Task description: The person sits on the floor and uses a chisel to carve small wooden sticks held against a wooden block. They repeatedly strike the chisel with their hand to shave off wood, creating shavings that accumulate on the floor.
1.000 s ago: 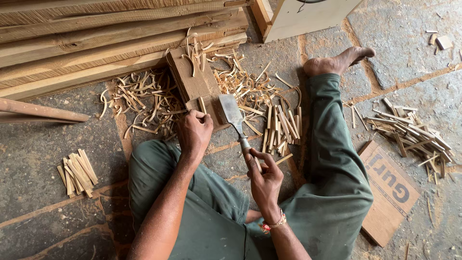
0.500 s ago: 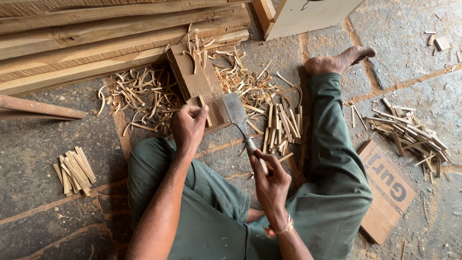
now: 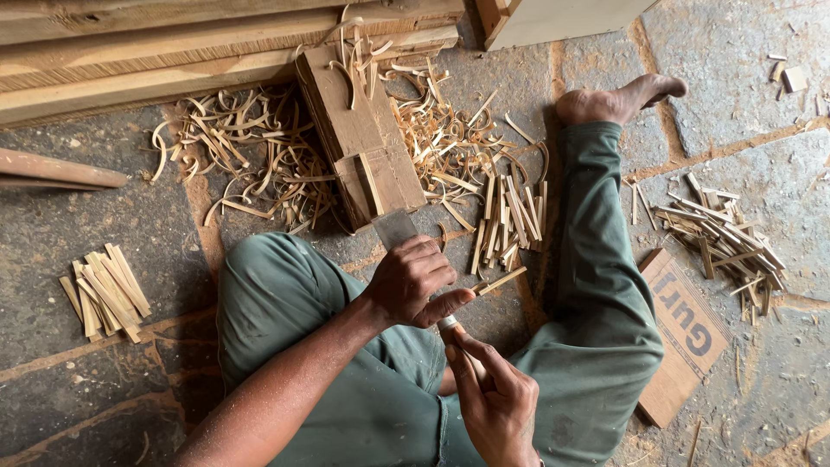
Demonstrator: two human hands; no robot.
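Head view looks straight down at someone sitting cross-legged on the stone floor (image 3: 112, 199). The left hand (image 3: 413, 281) is clamped on a thin bamboo stick (image 3: 499, 281), which pokes out to the right past the thumb. The right hand (image 3: 494, 393) is closed around the handle of a broad-bladed knife (image 3: 395, 227), whose flat blade shows above the left knuckles and lies just in front of the wooden chopping block (image 3: 361, 138).

What worries me: the left fingers sit right against the blade, so I'd say a slip or a sudden split along the grain could send the edge into the thumb or down at the green trouser leg (image 3: 285, 294) below. The stick is skinny too, so it could snap or twist out of the grip.

Compared with a second ago, the left hand has come off the block and back toward the lap, the knife has drawn in with it, and both hands now sit close together. The shavings (image 3: 242, 164) and the stack of cut sticks (image 3: 510, 212) look unchanged.
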